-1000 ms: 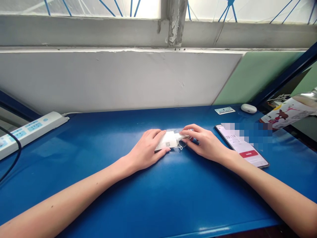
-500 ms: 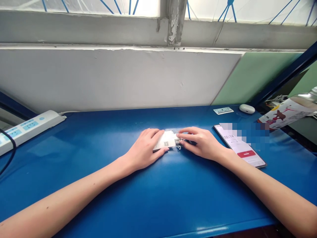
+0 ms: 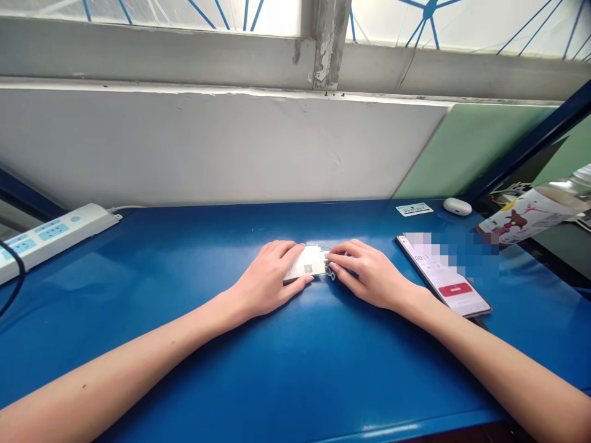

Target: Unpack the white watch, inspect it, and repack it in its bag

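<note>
A flat white card-like item [image 3: 305, 263] with a small printed square code lies on the blue table, a thin dark edge showing beneath it. My left hand [image 3: 272, 274] grips its left end, thumb along the near edge and fingers over the top. At its right end is a small metal clasp with a ring [image 3: 330, 271], with something clear around it. The fingers of my right hand [image 3: 364, 271] are pinched at this clasp and partly cover it. Exactly what they hold between the tips is too small to make out.
On the right lies a phone [image 3: 446, 277] with a lit screen. Behind it are a small printed card [image 3: 414, 210], a white earbud case [image 3: 457, 206] and a tilted labelled bottle [image 3: 530, 212]. A power strip [image 3: 55, 232] with a black cable stands at the left.
My right hand's fingers have drawn closer together at the clasp, and the hand has shifted slightly. The left hand keeps its grip. The whole view has moved a little.
</note>
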A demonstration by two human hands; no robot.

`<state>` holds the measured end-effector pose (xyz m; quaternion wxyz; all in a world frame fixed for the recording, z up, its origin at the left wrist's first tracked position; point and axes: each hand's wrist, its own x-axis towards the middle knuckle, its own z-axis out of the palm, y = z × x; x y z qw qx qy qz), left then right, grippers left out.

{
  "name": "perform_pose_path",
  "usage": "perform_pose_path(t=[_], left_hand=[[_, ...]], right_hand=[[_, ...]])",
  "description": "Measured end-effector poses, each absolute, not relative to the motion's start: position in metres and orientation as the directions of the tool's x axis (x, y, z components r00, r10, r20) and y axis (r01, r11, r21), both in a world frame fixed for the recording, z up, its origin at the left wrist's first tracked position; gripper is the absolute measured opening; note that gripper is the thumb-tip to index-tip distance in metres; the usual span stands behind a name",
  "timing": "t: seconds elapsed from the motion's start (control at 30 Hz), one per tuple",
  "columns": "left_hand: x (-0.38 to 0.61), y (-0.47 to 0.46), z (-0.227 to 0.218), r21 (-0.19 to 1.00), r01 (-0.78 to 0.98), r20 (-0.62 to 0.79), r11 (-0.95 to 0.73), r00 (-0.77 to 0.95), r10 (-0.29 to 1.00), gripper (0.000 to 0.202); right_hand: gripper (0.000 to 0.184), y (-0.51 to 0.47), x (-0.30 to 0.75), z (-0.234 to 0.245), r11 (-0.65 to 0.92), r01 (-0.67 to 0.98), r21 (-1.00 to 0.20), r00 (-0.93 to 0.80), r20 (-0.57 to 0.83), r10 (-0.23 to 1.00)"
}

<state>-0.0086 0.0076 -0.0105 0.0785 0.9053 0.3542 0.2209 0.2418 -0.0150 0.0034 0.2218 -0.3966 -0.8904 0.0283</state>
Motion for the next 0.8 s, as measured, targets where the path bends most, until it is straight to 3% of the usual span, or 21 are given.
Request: perform_pose_path(t=[0.23,0.47,0.7,0.8], left_hand=[[-0.008,0.007,-0.01,0.295,0.608,0.354,-0.737,0.647,0.675,0.049],[-0.009,0.007,-0.011,0.308,0.602,0.356,-0.737,0.646,0.676,0.049],[-0.009,0.008,-0.011,0.297,0.597,0.346,-0.746,0.661,0.666,0.046],[-0.009,0.008,-0.008,0.248,0.595,0.278,-0.765,0.713,0.644,0.051]], right_hand=[[0.022,-0.009,0.247,0.0,0.653,0.728,-0.207,-0.522,0.45,0.725],[0.029,-0.014,0.243,-0.006,0.66,0.656,-0.365,-0.552,0.365,0.75],[0.037,-0.02,0.24,-0.001,0.687,0.603,-0.404,-0.668,0.214,0.712],[0.037,-0.019,0.242,-0.002,0.666,0.624,-0.409,-0.648,0.205,0.733]])
